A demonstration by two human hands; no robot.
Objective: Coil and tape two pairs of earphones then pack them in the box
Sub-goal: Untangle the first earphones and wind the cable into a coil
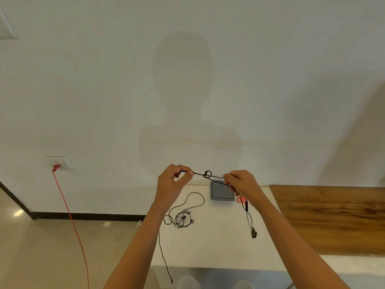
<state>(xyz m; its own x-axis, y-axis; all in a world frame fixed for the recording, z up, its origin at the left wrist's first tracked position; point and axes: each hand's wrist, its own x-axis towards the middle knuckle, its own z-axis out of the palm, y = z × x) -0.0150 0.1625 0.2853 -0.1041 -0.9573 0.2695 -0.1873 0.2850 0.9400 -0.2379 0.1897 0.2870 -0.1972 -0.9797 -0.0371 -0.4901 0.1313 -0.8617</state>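
Black earphone cable (199, 174) is held taut above the counter's (218, 247) far edge, pinched by the left hand (173, 184) and gripped by the right hand (241, 183); mid-span loop (207, 174) risks being cinched into a hard knot if tension is added before it is undone.

The surface (218, 247) is white, smooth and matt, and the wooden panel (333, 217) next to it shows brown, streaked grain with a dull sheen. The box (221, 192) looks like matt grey plastic, and the earphone cable (207, 174) is thin, black and smooth-coated. The floor (41, 247) is pale and polished, glossy enough to mirror a light, below a matt white painted wall (104, 80).
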